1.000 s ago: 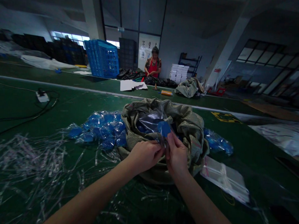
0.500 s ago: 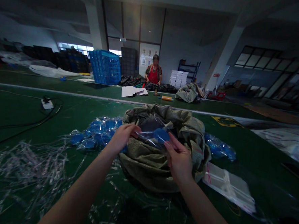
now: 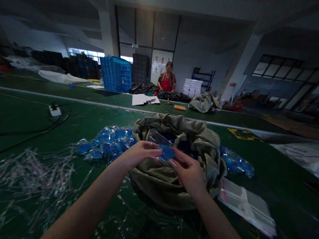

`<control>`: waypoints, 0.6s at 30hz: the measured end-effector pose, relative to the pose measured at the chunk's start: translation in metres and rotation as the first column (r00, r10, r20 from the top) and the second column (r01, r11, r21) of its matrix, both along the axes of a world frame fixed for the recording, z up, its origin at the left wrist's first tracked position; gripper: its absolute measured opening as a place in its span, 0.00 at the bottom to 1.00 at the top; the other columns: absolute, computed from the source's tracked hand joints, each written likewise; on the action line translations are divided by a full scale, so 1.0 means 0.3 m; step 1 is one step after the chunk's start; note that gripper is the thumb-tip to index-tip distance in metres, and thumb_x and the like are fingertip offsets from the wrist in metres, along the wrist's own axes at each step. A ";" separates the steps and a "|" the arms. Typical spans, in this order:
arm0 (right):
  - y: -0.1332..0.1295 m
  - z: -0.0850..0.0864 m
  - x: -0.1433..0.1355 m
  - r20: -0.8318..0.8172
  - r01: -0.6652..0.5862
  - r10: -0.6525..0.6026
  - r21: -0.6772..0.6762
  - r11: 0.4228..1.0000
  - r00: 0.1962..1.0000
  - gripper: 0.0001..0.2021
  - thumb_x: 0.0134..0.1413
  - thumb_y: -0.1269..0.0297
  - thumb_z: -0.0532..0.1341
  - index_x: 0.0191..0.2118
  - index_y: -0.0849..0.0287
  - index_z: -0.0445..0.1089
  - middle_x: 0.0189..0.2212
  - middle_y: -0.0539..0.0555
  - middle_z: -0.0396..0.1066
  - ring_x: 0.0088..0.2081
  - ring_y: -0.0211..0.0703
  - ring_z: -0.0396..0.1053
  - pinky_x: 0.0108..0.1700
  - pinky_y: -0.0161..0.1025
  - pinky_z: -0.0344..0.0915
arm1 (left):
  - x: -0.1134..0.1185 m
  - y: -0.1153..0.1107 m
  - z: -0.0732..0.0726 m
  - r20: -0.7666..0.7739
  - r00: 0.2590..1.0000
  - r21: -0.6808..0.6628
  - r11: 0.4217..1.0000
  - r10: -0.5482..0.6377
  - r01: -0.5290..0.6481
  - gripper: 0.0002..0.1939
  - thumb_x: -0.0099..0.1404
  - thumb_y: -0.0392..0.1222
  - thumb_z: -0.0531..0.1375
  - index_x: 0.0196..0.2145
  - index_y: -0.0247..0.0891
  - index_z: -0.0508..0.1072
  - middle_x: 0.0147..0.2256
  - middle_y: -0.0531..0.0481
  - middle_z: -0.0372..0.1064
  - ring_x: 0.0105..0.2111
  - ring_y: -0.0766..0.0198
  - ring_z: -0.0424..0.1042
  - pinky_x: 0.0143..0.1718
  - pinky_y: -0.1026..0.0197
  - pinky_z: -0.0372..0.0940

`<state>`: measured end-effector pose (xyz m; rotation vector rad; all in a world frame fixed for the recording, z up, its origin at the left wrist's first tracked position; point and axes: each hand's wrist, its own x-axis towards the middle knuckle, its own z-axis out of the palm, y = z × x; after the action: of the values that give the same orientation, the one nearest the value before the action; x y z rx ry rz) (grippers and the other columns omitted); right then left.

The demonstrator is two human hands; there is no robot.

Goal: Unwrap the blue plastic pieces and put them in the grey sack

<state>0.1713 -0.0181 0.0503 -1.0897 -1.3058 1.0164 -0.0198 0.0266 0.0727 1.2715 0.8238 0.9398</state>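
Between my hands is a round blue disc (image 3: 167, 152) in a clear plastic bag (image 3: 157, 136), held over the mouth of a grey-green woven sack (image 3: 168, 192). My left hand (image 3: 141, 154) is closed, its thumb and fingers pinching the disc's left side. On the other side, my right hand (image 3: 190, 170) grips the disc's right edge between thumb and fingers. The sack stands with its rim rolled down; dark blue contents show dimly inside. To its left lies a pile of bagged blue discs (image 3: 106, 141), and more bagged blue discs (image 3: 236, 162) lie to its right.
A bundle of flat clear bags (image 3: 247, 206) lies at right. Clear plastic strips (image 3: 34, 180) litter the left. A power strip (image 3: 55, 110) with cables sits further left. Beyond stand a blue crate (image 3: 116, 73), white papers (image 3: 144, 99) and a co-worker in a red apron (image 3: 166, 82).
My left hand has moved right, from the bag's loose end onto the disc. The disc has come slightly lower and left, and the bag's film now stands up behind it.
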 end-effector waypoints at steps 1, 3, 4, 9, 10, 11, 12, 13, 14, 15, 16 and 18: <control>0.001 0.002 0.005 0.023 -0.020 0.020 0.011 1.000 1.000 0.25 0.42 0.60 0.68 0.50 0.53 0.73 0.42 0.54 0.76 0.18 0.35 0.66 0.14 0.33 0.60 | -0.001 0.002 0.000 -0.001 1.000 0.007 1.000 0.004 -0.004 0.14 0.48 0.45 0.69 0.33 0.35 0.79 0.34 0.44 0.77 0.30 0.60 0.75 0.38 0.59 0.68; 0.001 0.004 0.013 0.064 -0.039 0.037 0.029 0.999 0.997 0.24 0.43 0.60 0.68 0.50 0.52 0.73 0.43 0.53 0.76 0.19 0.37 0.68 0.16 0.34 0.62 | -0.003 0.004 -0.002 -0.009 1.000 0.018 1.000 0.005 -0.005 0.15 0.49 0.46 0.69 0.34 0.35 0.79 0.33 0.44 0.77 0.31 0.59 0.75 0.38 0.59 0.68; 0.001 0.003 0.016 0.076 -0.031 0.028 0.038 0.999 0.997 0.23 0.43 0.60 0.67 0.50 0.53 0.73 0.40 0.53 0.77 0.19 0.37 0.67 0.16 0.34 0.62 | -0.002 0.003 -0.004 -0.012 1.000 0.024 1.000 0.004 -0.004 0.15 0.48 0.46 0.69 0.34 0.36 0.79 0.33 0.44 0.77 0.31 0.59 0.75 0.38 0.58 0.68; 0.000 -0.009 0.017 0.051 0.049 -0.053 0.070 0.996 0.997 0.22 0.44 0.59 0.67 0.48 0.54 0.75 0.25 0.50 0.77 0.13 0.34 0.60 0.12 0.33 0.57 | 0.012 -0.004 -0.016 -0.007 1.000 0.033 0.999 -0.005 0.006 0.19 0.48 0.45 0.70 0.38 0.37 0.78 0.36 0.44 0.77 0.34 0.57 0.76 0.41 0.57 0.68; 0.001 -0.011 0.015 0.040 0.058 -0.061 0.067 0.996 0.997 0.22 0.44 0.59 0.67 0.48 0.54 0.75 0.23 0.49 0.76 0.13 0.34 0.59 0.12 0.33 0.58 | 0.015 -0.005 -0.018 -0.006 1.000 0.031 0.999 -0.007 0.008 0.19 0.48 0.45 0.70 0.38 0.37 0.78 0.37 0.45 0.77 0.35 0.58 0.76 0.42 0.58 0.67; 0.002 -0.013 0.013 0.031 0.063 -0.065 0.066 0.996 0.997 0.22 0.43 0.59 0.68 0.48 0.54 0.75 0.22 0.49 0.75 0.14 0.35 0.61 0.13 0.33 0.59 | 0.018 -0.007 -0.019 -0.005 1.000 0.030 0.999 -0.012 0.012 0.18 0.49 0.45 0.69 0.39 0.37 0.78 0.37 0.45 0.77 0.35 0.59 0.76 0.42 0.59 0.67; 0.004 -0.014 0.011 0.024 0.067 -0.069 0.068 0.995 0.997 0.22 0.43 0.58 0.68 0.47 0.54 0.75 0.21 0.49 0.75 0.15 0.37 0.63 0.15 0.34 0.62 | 0.021 -0.009 -0.019 -0.004 1.000 0.030 0.999 -0.020 0.020 0.18 0.50 0.45 0.69 0.39 0.38 0.77 0.38 0.46 0.77 0.36 0.60 0.75 0.42 0.59 0.67; 0.006 -0.015 0.009 0.018 0.071 -0.073 0.074 0.995 0.997 0.21 0.43 0.58 0.68 0.47 0.54 0.76 0.21 0.49 0.75 0.18 0.39 0.66 0.17 0.35 0.64 | 0.023 -0.012 -0.017 -0.004 1.000 0.031 0.999 -0.030 0.031 0.18 0.50 0.45 0.69 0.39 0.38 0.77 0.38 0.46 0.77 0.36 0.60 0.75 0.42 0.60 0.67; 0.008 -0.016 0.007 0.015 0.074 -0.076 0.080 0.994 0.997 0.21 0.42 0.59 0.68 0.46 0.54 0.76 0.21 0.49 0.75 0.20 0.42 0.69 0.19 0.36 0.67 | 0.026 -0.015 -0.015 -0.004 0.999 0.032 0.999 -0.043 0.043 0.18 0.50 0.45 0.69 0.40 0.37 0.77 0.38 0.46 0.77 0.36 0.59 0.75 0.42 0.60 0.67; 0.010 -0.017 0.006 0.010 0.079 -0.080 0.085 0.993 0.997 0.20 0.42 0.59 0.68 0.45 0.54 0.77 0.21 0.49 0.75 0.23 0.43 0.70 0.21 0.37 0.68 | 0.028 -0.019 -0.012 -0.006 0.999 0.033 0.998 -0.050 0.050 0.19 0.50 0.46 0.69 0.40 0.37 0.77 0.38 0.46 0.77 0.37 0.59 0.75 0.42 0.60 0.67; 0.012 -0.018 0.006 0.005 0.083 -0.084 0.087 0.993 0.996 0.19 0.41 0.59 0.69 0.44 0.54 0.77 0.23 0.50 0.76 0.25 0.44 0.71 0.22 0.37 0.69 | 0.031 -0.022 -0.008 -0.008 0.999 0.031 0.998 -0.049 0.049 0.19 0.50 0.46 0.69 0.40 0.36 0.77 0.39 0.45 0.77 0.37 0.58 0.75 0.43 0.59 0.67; 0.013 -0.021 0.006 0.010 0.091 -0.092 0.086 0.992 0.996 0.18 0.41 0.59 0.69 0.42 0.53 0.78 0.27 0.51 0.77 0.25 0.44 0.71 0.21 0.36 0.68 | 0.039 -0.030 -0.002 -0.023 1.000 0.021 1.000 -0.009 0.009 0.22 0.49 0.45 0.70 0.42 0.36 0.76 0.40 0.44 0.76 0.38 0.58 0.75 0.43 0.59 0.67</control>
<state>0.1732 -0.0141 0.0440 -1.0830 -1.2866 0.8784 -0.0080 0.0175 0.0722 1.3054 0.8269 0.9304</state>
